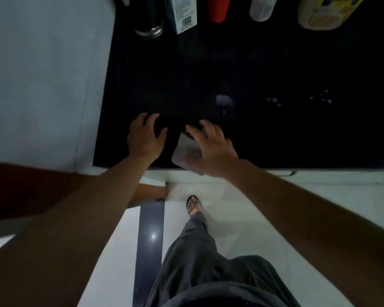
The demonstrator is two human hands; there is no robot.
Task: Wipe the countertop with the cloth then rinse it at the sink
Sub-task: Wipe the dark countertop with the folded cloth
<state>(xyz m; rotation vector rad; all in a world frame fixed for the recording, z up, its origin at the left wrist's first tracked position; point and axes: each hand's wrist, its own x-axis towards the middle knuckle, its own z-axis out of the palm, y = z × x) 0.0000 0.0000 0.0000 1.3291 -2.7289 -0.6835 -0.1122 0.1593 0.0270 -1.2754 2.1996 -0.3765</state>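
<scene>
The black countertop (275,134) fills the upper middle and right of the head view. A small grey cloth (185,150) lies on it near the front edge. My right hand (211,149) is over the cloth with fingers spread, thumb across its top and palm covering its right side. My left hand (143,138) hovers just left of the cloth, fingers apart and holding nothing. A pale smear (224,100) and scattered white specks (319,99) mark the counter beyond my hands. No sink is in view.
Along the counter's back stand a dark steel flask (149,25), a blue-and-white carton (183,14), a red bottle (218,8), a white bottle (261,8) and a yellow-labelled jar (321,14). A pale wall (42,74) borders the counter's left end.
</scene>
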